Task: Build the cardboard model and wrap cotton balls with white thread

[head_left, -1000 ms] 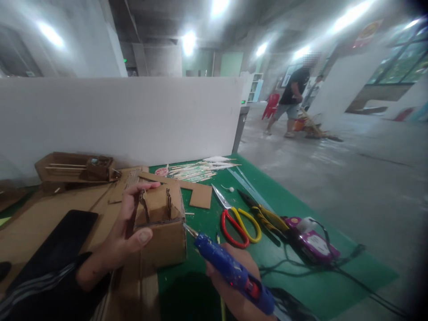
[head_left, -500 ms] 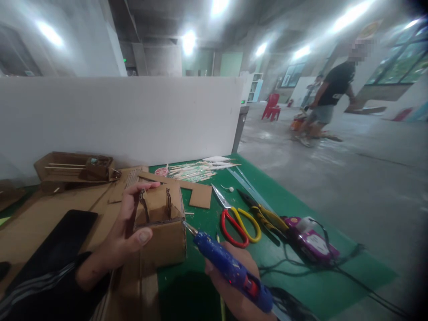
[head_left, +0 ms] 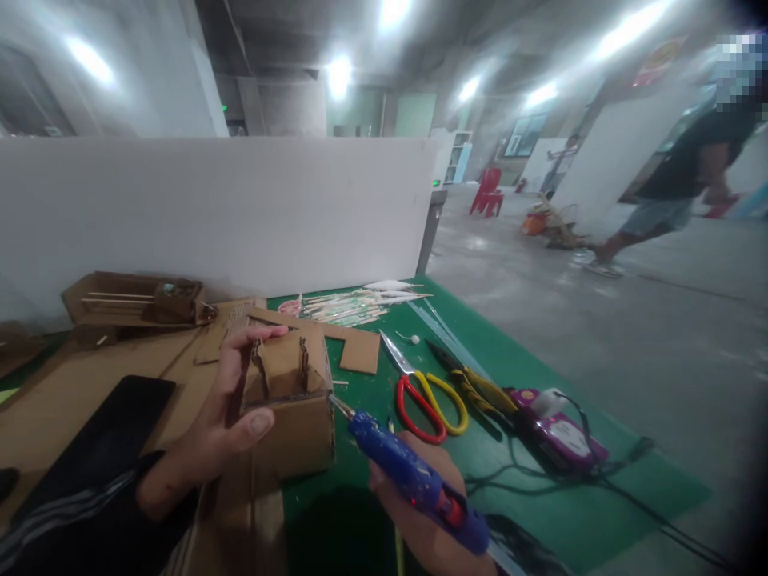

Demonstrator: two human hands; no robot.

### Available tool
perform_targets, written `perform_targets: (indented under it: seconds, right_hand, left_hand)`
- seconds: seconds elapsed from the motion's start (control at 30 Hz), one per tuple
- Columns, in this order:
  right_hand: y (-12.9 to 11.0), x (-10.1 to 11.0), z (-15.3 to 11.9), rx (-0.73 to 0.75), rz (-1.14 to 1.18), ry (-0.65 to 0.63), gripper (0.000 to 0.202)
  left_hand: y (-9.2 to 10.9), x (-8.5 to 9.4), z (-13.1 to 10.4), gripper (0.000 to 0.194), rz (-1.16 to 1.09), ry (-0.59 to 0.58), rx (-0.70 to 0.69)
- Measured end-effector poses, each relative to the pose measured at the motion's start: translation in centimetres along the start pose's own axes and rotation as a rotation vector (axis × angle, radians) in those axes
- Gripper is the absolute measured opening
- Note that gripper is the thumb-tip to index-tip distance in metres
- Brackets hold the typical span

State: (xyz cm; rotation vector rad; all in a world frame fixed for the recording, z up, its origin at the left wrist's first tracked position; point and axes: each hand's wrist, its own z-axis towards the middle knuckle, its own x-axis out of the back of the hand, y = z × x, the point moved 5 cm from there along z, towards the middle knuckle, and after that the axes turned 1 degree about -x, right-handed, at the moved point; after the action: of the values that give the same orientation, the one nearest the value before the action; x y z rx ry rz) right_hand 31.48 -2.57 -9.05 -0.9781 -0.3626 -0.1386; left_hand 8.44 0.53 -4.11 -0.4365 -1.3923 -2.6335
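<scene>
A small cardboard box (head_left: 294, 436) with two upright cardboard pieces on top sits in front of me. My left hand (head_left: 231, 408) grips its left side, the thumb on the front and the fingers reaching over the back. In my right hand (head_left: 423, 488) is a blue glue gun (head_left: 405, 468), its metal nozzle at the box's right front top corner; whether it touches cannot be made out. Just right of the box lie scissors (head_left: 423, 396) with red and yellow handles. Beyond them are pliers (head_left: 474, 384) with yellow and black grips.
A purple power strip (head_left: 561, 432) and black cables lie at right on the green table (head_left: 516, 528). Sticks (head_left: 348, 304) and clear glue sticks (head_left: 450, 340) lie farther back. At left are a black phone (head_left: 102, 448), cardboard sheets and a cardboard model (head_left: 138, 300). A white partition (head_left: 228, 216) stands behind.
Both hands, the box and the glue gun stay almost in place; the nozzle remains at the same corner. In the background, a walking person has moved to the right.
</scene>
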Motion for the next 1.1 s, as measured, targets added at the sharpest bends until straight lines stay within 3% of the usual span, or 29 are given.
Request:
perform_targets:
  seconds: [0.87,1.1]
  right_hand:
    - [0.15,-0.06,-0.24,-0.01,-0.044,-0.023,0.014]
    - [-0.33,0.3,0.02,-0.006,-0.064,0.028,0.018]
  left_hand:
    - [-0.44,0.25,-0.22,0.058,-0.054,0.018,0.021]
    - [-0.19,0.26,-0.18,0.057,-0.042,0.028,0.031]
